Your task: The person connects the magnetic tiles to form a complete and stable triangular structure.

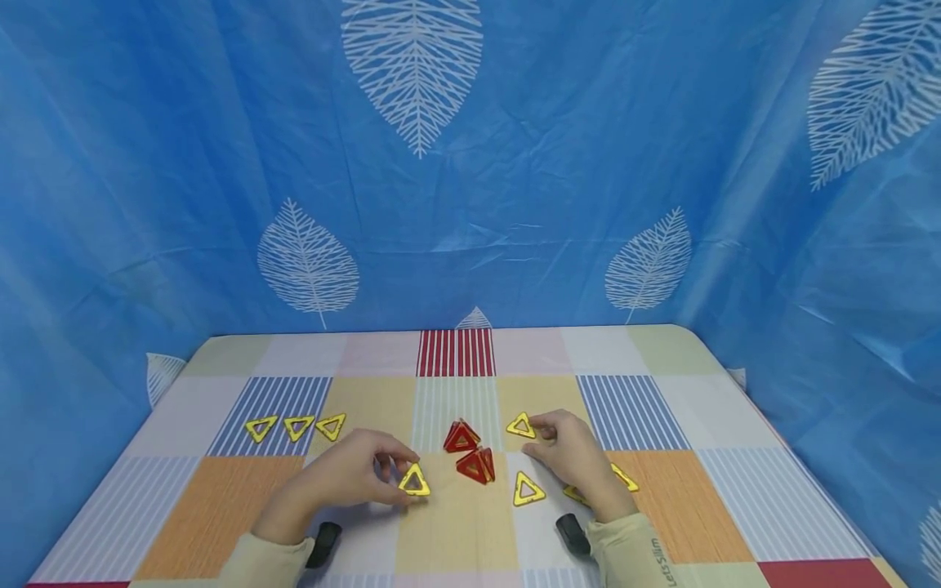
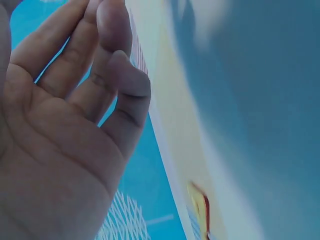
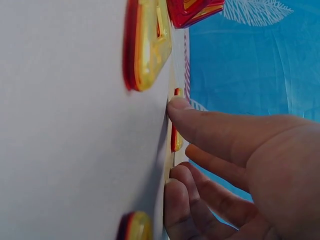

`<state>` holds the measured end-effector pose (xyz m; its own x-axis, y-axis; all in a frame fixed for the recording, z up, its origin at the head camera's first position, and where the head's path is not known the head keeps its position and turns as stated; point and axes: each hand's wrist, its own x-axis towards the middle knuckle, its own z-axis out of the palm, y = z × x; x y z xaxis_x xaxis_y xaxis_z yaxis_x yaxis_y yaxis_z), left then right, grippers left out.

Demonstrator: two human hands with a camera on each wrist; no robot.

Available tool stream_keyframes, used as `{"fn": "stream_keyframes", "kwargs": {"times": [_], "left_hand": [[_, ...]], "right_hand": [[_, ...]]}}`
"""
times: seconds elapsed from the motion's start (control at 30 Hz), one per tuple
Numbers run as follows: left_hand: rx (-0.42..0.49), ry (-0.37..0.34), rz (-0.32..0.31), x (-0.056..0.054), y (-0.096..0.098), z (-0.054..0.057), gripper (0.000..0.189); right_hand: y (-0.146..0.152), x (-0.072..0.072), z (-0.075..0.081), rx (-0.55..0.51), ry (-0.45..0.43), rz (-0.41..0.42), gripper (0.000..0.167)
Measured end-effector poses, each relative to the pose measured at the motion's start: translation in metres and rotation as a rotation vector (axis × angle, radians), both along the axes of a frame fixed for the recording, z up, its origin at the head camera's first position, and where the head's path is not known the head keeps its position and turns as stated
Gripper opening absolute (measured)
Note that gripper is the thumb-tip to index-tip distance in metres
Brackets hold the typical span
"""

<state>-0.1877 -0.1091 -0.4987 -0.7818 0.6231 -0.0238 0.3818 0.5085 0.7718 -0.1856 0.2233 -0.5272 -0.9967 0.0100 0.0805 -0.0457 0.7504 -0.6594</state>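
Observation:
My left hand [image 1: 363,469] pinches a yellow magnetic triangle tile [image 1: 414,480] between thumb and fingertips, left of the table's middle. In the left wrist view the left hand's palm [image 2: 60,150] shows, but the held tile cannot be made out. To the right, my right hand [image 1: 569,449] reaches to another yellow triangle tile [image 1: 521,425], its fingertips at that tile's right side. From the right wrist, the thumb [image 3: 210,122] partly covers this tile [image 3: 177,137], and a gap shows between thumb and fingers. Two red triangular pieces [image 1: 461,437] [image 1: 476,465] stand between the hands.
Three yellow tiles [image 1: 298,427] lie in a row at the left. Another yellow tile [image 1: 528,489] lies before the right hand, and two more [image 1: 625,477] are partly hidden by the right forearm. A patchwork cloth [image 1: 456,531] covers the table; blue curtains [image 1: 470,204] surround it.

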Motion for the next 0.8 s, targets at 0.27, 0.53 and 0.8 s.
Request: {"fn": "stream_keyframes", "kwargs": {"times": [0.27,0.53,0.8], "left_hand": [[0.062,-0.061,-0.075,0.008,0.040,-0.006,0.042],[-0.003,-0.086,-0.088,0.015,0.062,-0.008,0.033],[-0.078,-0.050,-0.078,0.020,0.063,-0.009,0.033]], "right_hand": [[0.000,0.001,0.000,0.003,-0.002,-0.006,0.036],[-0.001,0.000,-0.001,0.015,0.004,-0.004,0.035],[-0.001,-0.001,-0.002,0.015,0.008,-0.005,0.034]]}}
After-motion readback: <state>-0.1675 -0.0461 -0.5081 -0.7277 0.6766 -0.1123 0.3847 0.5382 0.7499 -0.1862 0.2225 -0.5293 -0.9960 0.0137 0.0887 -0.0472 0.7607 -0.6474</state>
